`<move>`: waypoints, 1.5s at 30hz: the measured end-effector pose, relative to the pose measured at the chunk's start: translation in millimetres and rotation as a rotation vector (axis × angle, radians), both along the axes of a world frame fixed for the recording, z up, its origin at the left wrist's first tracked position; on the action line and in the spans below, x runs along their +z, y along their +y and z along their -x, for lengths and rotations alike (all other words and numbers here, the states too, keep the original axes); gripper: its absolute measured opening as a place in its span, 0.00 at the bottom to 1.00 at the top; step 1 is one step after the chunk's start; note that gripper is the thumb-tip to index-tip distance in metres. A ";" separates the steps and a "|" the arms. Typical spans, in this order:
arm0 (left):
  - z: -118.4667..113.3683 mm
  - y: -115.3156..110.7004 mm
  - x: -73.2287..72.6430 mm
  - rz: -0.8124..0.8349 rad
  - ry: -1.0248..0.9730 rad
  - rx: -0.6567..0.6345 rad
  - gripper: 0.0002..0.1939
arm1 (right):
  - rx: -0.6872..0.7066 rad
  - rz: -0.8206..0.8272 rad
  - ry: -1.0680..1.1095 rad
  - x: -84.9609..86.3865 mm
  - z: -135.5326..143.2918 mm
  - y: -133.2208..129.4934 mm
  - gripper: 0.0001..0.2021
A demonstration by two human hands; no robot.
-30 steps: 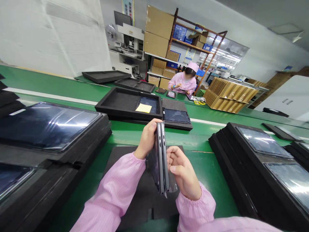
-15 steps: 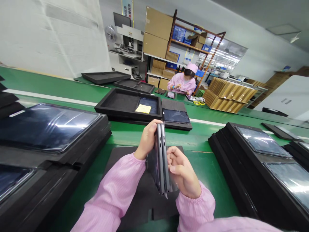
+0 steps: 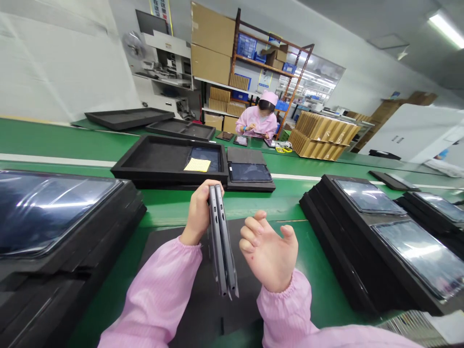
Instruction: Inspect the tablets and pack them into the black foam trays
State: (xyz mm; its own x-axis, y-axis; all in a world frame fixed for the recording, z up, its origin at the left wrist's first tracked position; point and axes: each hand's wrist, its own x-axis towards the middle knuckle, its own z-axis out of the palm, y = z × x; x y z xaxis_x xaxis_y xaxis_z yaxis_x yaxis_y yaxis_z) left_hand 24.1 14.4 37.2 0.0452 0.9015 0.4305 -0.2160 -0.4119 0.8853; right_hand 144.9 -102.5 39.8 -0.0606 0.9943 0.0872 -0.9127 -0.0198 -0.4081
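Two tablets point(image 3: 222, 241) stand on edge, pressed together side by side, with ports showing along their narrow sides and loose clear film at their lower corners. My left hand point(image 3: 197, 212) grips them near the top far end from the left side. To their right, my right hand point(image 3: 270, 251) is raised, palm turned up, fingers loosely curled and apart, holding nothing. Below the tablets lies a flat black foam sheet point(image 3: 159, 251) on the green work surface point(image 3: 319, 270).
Black foam trays with large tablets point(image 3: 54, 208) stack at left. More stacked foam trays point(image 3: 326, 217) with tablets stand at right. Ahead are a deep black tray point(image 3: 155, 154) with a yellow note point(image 3: 197, 165) and a tray with a tablet point(image 3: 250, 172). A co-worker point(image 3: 259, 118) sits beyond.
My right hand has come away from the tablets and opened, palm up. My left hand still grips the pair. The camera view has turned slightly to the right.
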 end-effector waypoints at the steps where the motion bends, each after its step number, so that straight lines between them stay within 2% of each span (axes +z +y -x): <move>1: -0.1 -0.4 0.2 0.002 0.005 0.001 0.23 | -0.008 0.001 0.003 0.0 0.1 -0.5 0.13; 5: -0.3 -1.2 0.3 0.013 0.002 -0.003 0.22 | -0.093 0.002 -0.015 -1.2 -1.3 -1.7 0.12; 10: -0.7 -0.8 0.6 0.032 -0.025 -0.009 0.21 | -0.221 -0.026 -0.042 -10.6 -9.7 -1.3 0.09; 14: -1.2 -1.5 1.7 0.038 -0.030 -0.010 0.21 | -0.240 0.034 -0.017 -14.8 -13.6 1.5 0.11; 18: -1.4 -2.8 3.0 0.035 -0.033 -0.015 0.22 | -0.246 0.123 0.137 -8.9 -8.1 3.4 0.11; 23: -1.8 -3.1 1.3 0.034 -0.034 -0.014 0.23 | -0.199 0.123 0.118 -1.4 -1.2 0.9 0.13; 30: -2.4 -2.8 -4.4 -0.018 0.000 -0.008 0.24 | -0.125 -0.025 -0.023 1.8 3.7 -3.4 0.21; 34: -3.4 -4.3 -6.3 -0.047 0.042 -0.011 0.24 | -0.076 -0.042 -0.091 2.6 7.1 -4.6 0.25; 45: -4.5 -5.2 -9.8 -0.065 0.065 -0.019 0.22 | -0.016 -0.080 -0.179 0.4 6.9 -4.2 0.26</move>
